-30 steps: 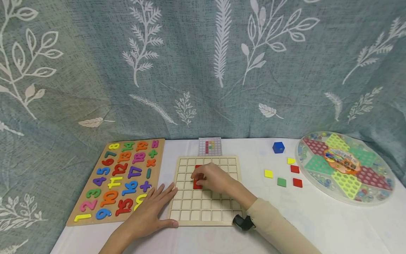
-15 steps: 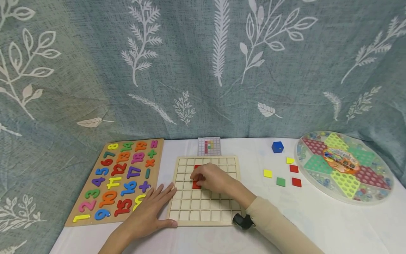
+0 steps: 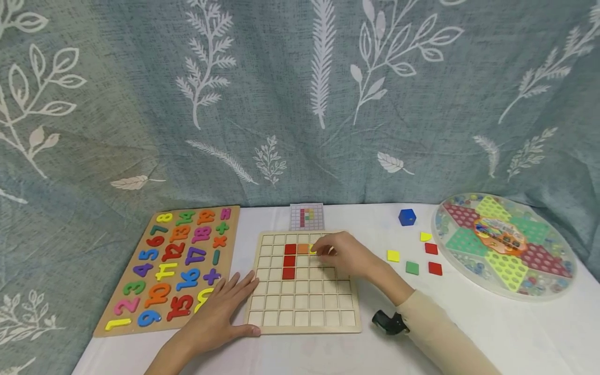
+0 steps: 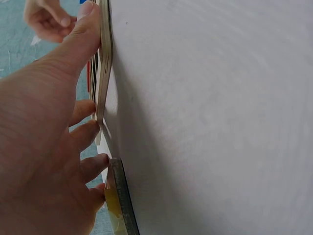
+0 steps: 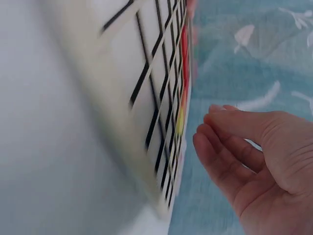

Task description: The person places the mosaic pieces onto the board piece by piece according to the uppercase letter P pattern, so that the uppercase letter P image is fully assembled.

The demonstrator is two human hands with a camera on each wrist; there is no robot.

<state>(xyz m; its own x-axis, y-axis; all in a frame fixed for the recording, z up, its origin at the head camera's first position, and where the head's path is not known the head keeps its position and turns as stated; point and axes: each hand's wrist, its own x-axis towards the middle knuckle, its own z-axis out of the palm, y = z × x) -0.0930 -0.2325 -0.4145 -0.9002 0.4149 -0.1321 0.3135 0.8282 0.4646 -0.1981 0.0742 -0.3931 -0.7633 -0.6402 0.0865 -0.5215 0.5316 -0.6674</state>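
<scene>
Three red tiles (image 3: 289, 261), one orange tile (image 3: 303, 249) and one yellow tile (image 5: 180, 121) lie in the board (image 3: 302, 330); right grip (image 3: 344, 254) above it, loosely curled, empty; left grip (image 3: 220, 310) spread at its left edge.

Your head view is evenly lit and mostly sharp, with small glints on glossy numerals (image 3: 119, 324) left of the grid board (image 3: 304, 330). Your left-wrist view is dimmer, shadow streaking the tablecloth (image 4: 220, 122) beside the board; your right-wrist view blurs its nearest rim.
</scene>
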